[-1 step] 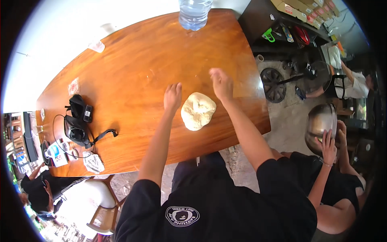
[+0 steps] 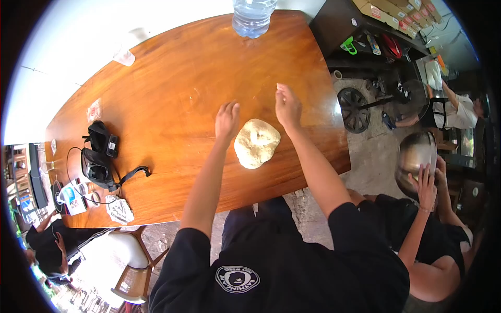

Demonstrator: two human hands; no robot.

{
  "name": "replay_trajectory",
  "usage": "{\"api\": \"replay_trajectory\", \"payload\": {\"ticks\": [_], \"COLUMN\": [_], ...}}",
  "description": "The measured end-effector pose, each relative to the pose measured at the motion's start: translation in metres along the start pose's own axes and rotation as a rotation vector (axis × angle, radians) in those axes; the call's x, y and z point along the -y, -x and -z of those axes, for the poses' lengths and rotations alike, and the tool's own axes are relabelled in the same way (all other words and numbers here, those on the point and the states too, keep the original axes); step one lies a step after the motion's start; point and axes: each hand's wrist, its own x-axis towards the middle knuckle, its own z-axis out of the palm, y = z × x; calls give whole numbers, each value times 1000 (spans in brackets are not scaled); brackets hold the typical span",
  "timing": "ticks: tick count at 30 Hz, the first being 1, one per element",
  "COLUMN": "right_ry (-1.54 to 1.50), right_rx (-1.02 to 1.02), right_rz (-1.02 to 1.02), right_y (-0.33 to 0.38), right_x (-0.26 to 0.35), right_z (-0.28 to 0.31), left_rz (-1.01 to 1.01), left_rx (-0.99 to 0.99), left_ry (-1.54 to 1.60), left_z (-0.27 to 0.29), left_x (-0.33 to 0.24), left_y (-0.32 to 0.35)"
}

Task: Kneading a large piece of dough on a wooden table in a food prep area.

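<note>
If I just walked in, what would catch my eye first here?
A pale lump of dough in the middle of a long wooden table, with the left hand and right hand just beyond it, empty. At the right edge, another person holds a shiny metal bowl; a water bottle stands at the table's far end.

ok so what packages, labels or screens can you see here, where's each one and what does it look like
Cardboard boxes: upper right, on a dark shelf, long and tan with red markings.
Clear plastic wrappers: far left edge of the wooden table, small and crumpled.
Water bottle: far end of the table, clear with a pale label band.
Small round white and blue package: table's near left corner, beside a black strapped device.
No lit screen is visible.
</note>
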Motion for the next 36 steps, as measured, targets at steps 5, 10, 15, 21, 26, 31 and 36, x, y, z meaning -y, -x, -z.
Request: {"api": "replay_trajectory", "payload": {"ticks": [5, 10, 15, 21, 26, 31, 36], "right_ry": [239, 390, 574, 633, -271, -596, -371], "right_rx": [54, -87, -66, -113, 41, -260, -110], "right_rz": [117, 402, 369, 335, 193, -153, 36], "right_y": [49, 199, 118, -60, -72, 0, 33], "right_x": [-62, -93, -88, -43, -75, -164, -140], "right_z": [-100, -96, -98, -99, -87, 0, -51], "left_rz": [-82, -323, -364, -232, -33, 511, 718], "left_rx": [180, 249, 149, -95, 336, 174, -125], "left_ry": [-19, 29, -229, -397, -166, 12, 894], "left_z": [-60, -27, -47, -41, -29, -45, -80], "left_x": [34, 10, 28, 18, 50, -38, 7], "left_y": [35, 187, 112, -59, -23, 66, 155]}}
